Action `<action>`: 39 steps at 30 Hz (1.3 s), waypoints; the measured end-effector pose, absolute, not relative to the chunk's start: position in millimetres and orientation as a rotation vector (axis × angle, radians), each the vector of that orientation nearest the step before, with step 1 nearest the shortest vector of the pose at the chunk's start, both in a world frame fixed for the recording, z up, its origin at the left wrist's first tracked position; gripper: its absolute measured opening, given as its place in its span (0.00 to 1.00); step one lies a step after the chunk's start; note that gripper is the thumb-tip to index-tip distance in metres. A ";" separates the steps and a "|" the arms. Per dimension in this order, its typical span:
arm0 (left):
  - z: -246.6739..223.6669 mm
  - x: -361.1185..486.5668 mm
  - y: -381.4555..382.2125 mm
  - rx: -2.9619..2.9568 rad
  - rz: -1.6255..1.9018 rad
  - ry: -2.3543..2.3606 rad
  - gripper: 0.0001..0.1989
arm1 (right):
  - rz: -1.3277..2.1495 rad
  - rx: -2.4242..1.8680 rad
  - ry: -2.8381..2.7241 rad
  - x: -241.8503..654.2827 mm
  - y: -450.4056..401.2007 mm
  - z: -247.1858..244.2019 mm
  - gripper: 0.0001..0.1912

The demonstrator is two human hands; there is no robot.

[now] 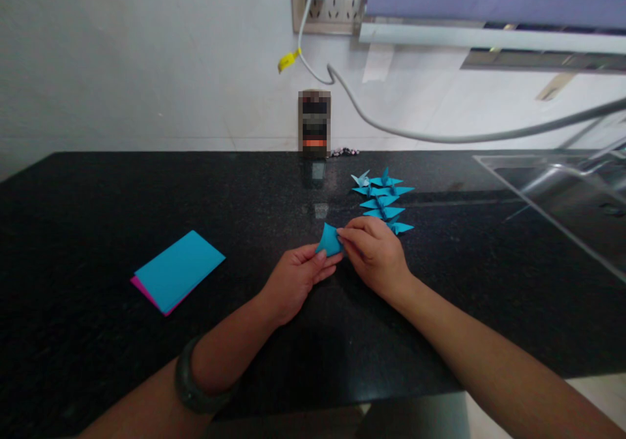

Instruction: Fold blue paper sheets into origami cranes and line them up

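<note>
A small folded piece of blue origami paper (328,240) is held between my two hands over the dark countertop. My left hand (298,276) grips its lower left part, thumb on top and fingers beneath. With thumb and fingertips pinched, my right hand (374,253) holds its right edge. Just beyond the right hand sit several blue folded paper cranes (384,201) in a loose column, with one paler crane (362,179) at the back left. To the left lies a stack of blue paper sheets (180,269), a pink sheet (147,295) showing under its edge.
The black speckled countertop (98,217) runs to a white wall. Against the wall stands a blurred-out upright device (314,126), a beaded strand (345,152) beside it. A sink (562,197) is at the right. From the socket panel (342,5) hangs a grey cable (440,139).
</note>
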State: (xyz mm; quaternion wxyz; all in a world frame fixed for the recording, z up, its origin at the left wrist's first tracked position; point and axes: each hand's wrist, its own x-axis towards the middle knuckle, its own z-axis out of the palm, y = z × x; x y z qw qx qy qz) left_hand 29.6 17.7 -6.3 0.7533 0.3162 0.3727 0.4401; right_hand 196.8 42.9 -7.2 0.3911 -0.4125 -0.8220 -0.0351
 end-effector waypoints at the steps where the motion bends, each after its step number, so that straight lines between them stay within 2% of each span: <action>1: -5.8 29.8 17.8 0.682 0.963 0.815 0.09 | -0.102 -1.046 -2.102 197.0 43.3 -7.9 0.08; 5: -4.9 30.2 18.0 0.687 0.972 0.822 0.10 | -0.107 -1.043 -2.120 195.7 44.4 -9.4 0.09; 11: -2.0 31.2 17.1 0.876 0.988 0.931 0.12 | -0.146 -1.074 -2.133 191.5 42.4 -6.5 0.16; 19: 0.0 33.9 16.5 0.849 1.006 0.955 0.12 | -0.133 -1.024 -2.127 189.4 37.4 -4.5 0.12; 22: -0.1 33.0 16.1 0.862 1.002 0.956 0.12 | -0.051 -1.032 -2.070 188.4 37.4 -5.7 0.10; 26: -1.7 30.4 16.6 0.847 0.977 0.974 0.12 | 0.240 -1.106 -1.936 189.8 39.9 -8.2 0.06; 29: -3.2 29.2 17.9 0.780 0.958 0.992 0.11 | 0.349 -1.082 -1.901 192.9 42.7 -9.0 0.06; 39: 1.8 28.6 20.1 0.613 1.013 0.862 0.07 | 0.077 -0.975 -2.006 193.5 42.5 -5.8 0.09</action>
